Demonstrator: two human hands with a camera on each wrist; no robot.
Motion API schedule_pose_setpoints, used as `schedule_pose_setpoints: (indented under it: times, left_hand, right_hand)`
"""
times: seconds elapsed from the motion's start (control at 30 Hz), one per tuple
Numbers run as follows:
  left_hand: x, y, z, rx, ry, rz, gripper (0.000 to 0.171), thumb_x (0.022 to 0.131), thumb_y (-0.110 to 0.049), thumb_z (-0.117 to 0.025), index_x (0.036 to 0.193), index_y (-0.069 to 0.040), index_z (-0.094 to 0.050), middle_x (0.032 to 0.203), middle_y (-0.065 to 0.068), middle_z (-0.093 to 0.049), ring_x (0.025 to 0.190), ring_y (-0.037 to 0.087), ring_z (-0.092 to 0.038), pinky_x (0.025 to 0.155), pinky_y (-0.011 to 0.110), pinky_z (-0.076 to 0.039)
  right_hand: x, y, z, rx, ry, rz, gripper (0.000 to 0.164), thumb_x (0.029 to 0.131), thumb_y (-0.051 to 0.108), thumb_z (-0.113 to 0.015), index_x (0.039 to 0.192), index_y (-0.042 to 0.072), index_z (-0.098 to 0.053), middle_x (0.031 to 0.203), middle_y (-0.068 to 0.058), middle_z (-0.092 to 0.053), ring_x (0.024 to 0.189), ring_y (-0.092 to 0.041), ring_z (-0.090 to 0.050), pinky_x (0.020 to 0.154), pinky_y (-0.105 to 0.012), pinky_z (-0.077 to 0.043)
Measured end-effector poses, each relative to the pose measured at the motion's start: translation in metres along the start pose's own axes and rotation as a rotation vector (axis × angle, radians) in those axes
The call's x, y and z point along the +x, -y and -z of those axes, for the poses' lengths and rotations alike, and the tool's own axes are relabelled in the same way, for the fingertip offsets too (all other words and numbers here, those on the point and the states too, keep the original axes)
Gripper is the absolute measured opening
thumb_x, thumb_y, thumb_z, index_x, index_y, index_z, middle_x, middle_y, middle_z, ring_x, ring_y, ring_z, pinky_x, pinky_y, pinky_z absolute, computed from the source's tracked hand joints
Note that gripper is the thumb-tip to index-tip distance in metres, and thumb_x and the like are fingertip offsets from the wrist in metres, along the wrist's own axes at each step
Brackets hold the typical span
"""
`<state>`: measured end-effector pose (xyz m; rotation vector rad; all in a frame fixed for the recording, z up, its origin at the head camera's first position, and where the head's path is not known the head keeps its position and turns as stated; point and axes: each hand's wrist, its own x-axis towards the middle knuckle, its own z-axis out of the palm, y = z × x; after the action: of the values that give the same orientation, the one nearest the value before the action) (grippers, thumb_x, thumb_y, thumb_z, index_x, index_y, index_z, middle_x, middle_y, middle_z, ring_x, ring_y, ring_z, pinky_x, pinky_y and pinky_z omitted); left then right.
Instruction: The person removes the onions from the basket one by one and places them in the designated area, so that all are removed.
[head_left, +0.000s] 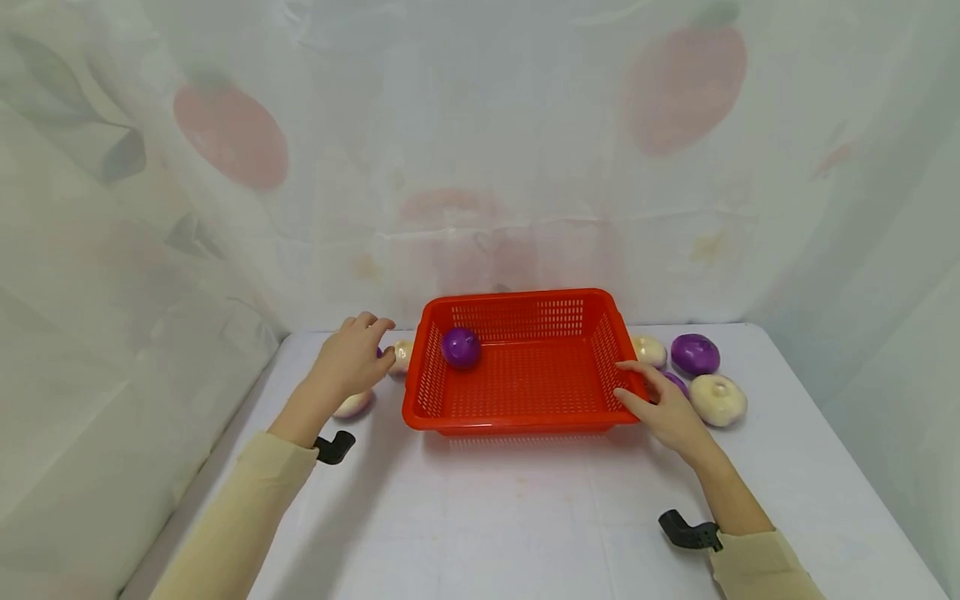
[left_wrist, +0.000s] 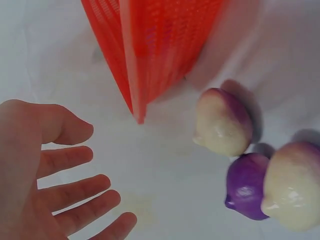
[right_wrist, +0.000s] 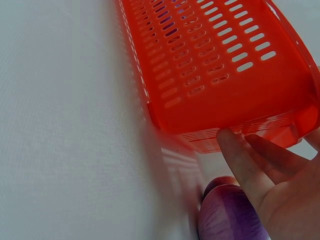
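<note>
A red plastic basket (head_left: 525, 421) with slotted walls stands in the middle of the white table. One purple onion (head_left: 461, 347) lies inside, near its left end. Off the basket's left end is my left hand (head_left: 352, 354), its fingers spread and holding nothing; the left wrist view shows a gap between it and the rim. At the right end, my right hand (head_left: 667, 412) touches the basket with thumb and fingers apart. In the right wrist view its fingers (right_wrist: 245, 167) lie against the basket's end wall. Whether they bear any weight is not visible.
Left of the basket sit white onions (left_wrist: 222, 122) and a purple onion (left_wrist: 245, 187). On the right are two white onions (head_left: 717, 400) and two purple onions (head_left: 695, 354), one partly behind my hand. A patterned white curtain (head_left: 487, 150) hangs behind the table.
</note>
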<state>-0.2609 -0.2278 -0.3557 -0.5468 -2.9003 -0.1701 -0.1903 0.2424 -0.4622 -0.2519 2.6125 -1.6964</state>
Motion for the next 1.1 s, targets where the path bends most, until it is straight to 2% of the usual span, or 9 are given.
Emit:
schedule_pose_setpoints:
  times: [0.2, 0.37, 0.7, 1.1]
  left_hand:
    - [0.016, -0.018, 0.000, 0.011, -0.022, -0.075, 0.040, 0.093, -0.019, -0.059, 0.129, -0.002, -0.062, 0.121, 0.019, -0.061, 0.111, 0.041, -0.056, 0.088, 0.056, -0.053]
    - [0.030, -0.032, 0.000, 0.025, -0.026, -0.106, 0.039, 0.094, -0.021, -0.060, 0.129, -0.003, -0.063, 0.120, 0.017, -0.061, 0.108, 0.038, -0.057, 0.087, 0.053, -0.054]
    - [0.060, -0.052, -0.007, 0.082, 0.066, -0.095, 0.044, 0.096, -0.026, -0.062, 0.135, -0.005, -0.059, 0.125, 0.015, -0.060, 0.113, 0.035, -0.055, 0.094, 0.050, -0.052]
    - [0.092, -0.059, -0.025, 0.140, 0.116, -0.077, 0.051, 0.096, -0.031, -0.062, 0.140, -0.007, -0.056, 0.133, 0.017, -0.056, 0.119, 0.037, -0.053, 0.095, 0.053, -0.051]
  right_hand:
    - [0.000, -0.002, -0.001, -0.003, -0.002, -0.001, 0.055, 0.101, 0.035, -0.063, 0.149, 0.012, -0.047, 0.146, -0.023, -0.048, 0.121, -0.038, -0.056, 0.085, -0.020, -0.053]
    - [0.001, -0.004, -0.001, -0.010, -0.004, -0.009, 0.056, 0.101, 0.038, -0.063, 0.149, 0.013, -0.047, 0.146, -0.022, -0.048, 0.122, -0.039, -0.056, 0.085, -0.022, -0.054]
    - [0.002, -0.004, 0.000, -0.012, 0.001, -0.010, 0.056, 0.101, 0.037, -0.063, 0.149, 0.014, -0.047, 0.147, -0.022, -0.048, 0.122, -0.038, -0.055, 0.085, -0.022, -0.054]
    - [0.001, -0.001, 0.000, 0.003, 0.003, 0.002, 0.055, 0.101, 0.033, -0.064, 0.149, 0.012, -0.046, 0.145, -0.023, -0.049, 0.120, -0.036, -0.056, 0.084, -0.019, -0.052]
